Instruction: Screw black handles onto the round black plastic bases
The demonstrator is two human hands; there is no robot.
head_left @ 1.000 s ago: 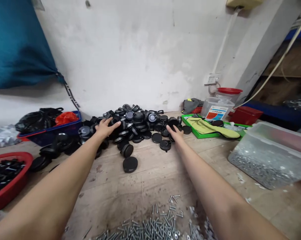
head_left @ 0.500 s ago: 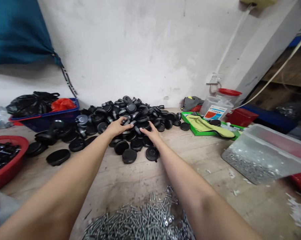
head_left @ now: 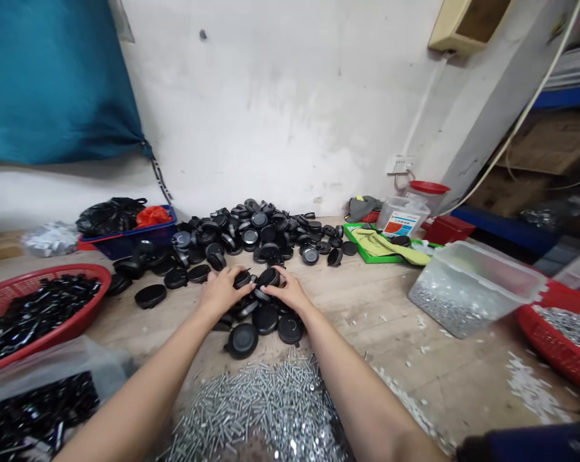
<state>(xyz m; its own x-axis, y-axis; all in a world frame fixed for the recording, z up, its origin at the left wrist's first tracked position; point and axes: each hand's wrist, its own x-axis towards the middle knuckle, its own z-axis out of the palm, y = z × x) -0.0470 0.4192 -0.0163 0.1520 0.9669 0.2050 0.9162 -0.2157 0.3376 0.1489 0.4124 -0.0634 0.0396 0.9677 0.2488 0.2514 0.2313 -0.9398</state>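
My left hand [head_left: 221, 294] curls round the left side of a small group of black round plastic caps. On the group's other side, my right hand [head_left: 290, 292] has its fingers closed on a black cap [head_left: 269, 277]. Several more caps [head_left: 265, 319] lie below and between the hands on the table, and one cap [head_left: 242, 341] sits nearest me. Behind the hands is a large heap of the same caps [head_left: 258, 221] against the wall. A spread of silver screws [head_left: 251, 404] lies between my forearms. Some fingertips are hidden among the caps.
Left stand a red basket of black parts [head_left: 104, 292] and a blue bin [head_left: 126, 244] with bags. Right are a green tray [head_left: 367, 253] with a yellow-green cloth, a clear bin [head_left: 492, 273] of small metal parts and a red basket [head_left: 550, 340]. White bits [head_left: 533, 388] are scattered there.
Both hands have come from the big heap toward me, dragging a cluster of black caps with them nearer the screws. The camera view has also shifted.
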